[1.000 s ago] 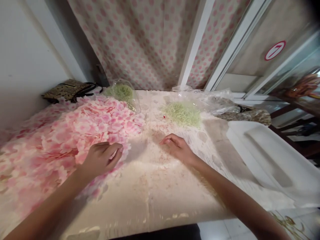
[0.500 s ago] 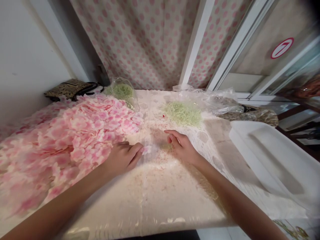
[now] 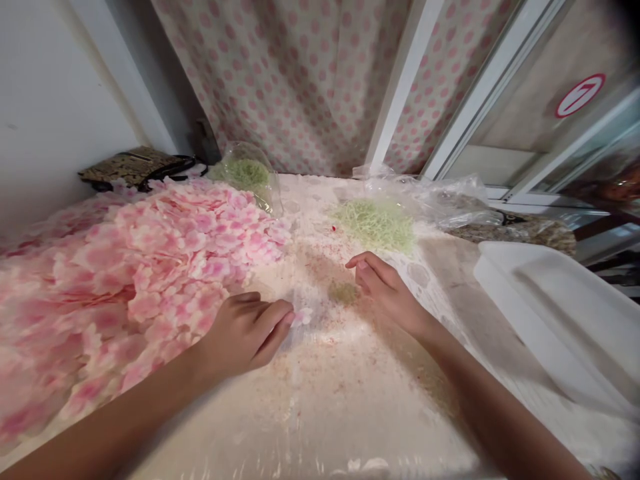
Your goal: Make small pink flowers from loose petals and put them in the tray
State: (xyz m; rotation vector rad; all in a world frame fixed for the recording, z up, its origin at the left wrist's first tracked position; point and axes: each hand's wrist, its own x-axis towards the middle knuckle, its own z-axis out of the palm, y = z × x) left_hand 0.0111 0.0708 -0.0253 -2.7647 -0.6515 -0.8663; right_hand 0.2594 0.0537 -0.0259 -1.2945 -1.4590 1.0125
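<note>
A pale pink artificial flower (image 3: 303, 316) pokes out from the pinched thumb and forefinger of my left hand (image 3: 255, 330). That hand is just right of a big heap of pink and white artificial flowers (image 3: 170, 253). Over the middle of the table my right hand (image 3: 383, 283) is closed, its thumb pressed against the bent forefinger. Whatever it may hold is too small to make out. Beside its fingertips lies a small patch of greenish bits (image 3: 343, 291) among reddish crumbs. A loose pile of pale green thin strands (image 3: 375, 225) lies just beyond.
A clear plastic bag with green strands (image 3: 247, 175) and a patterned bag (image 3: 131, 167) stand at the back left. Clear plastic wrapping (image 3: 430, 198) lies at the back right. On the right is a white tray (image 3: 545, 313). A tiny red piece (image 3: 333, 229) lies near the green pile.
My right hand has shifted slightly right, away from the left hand, uncovering the greenish patch. My left hand keeps its pinch on the flower. The view has shifted a little.
</note>
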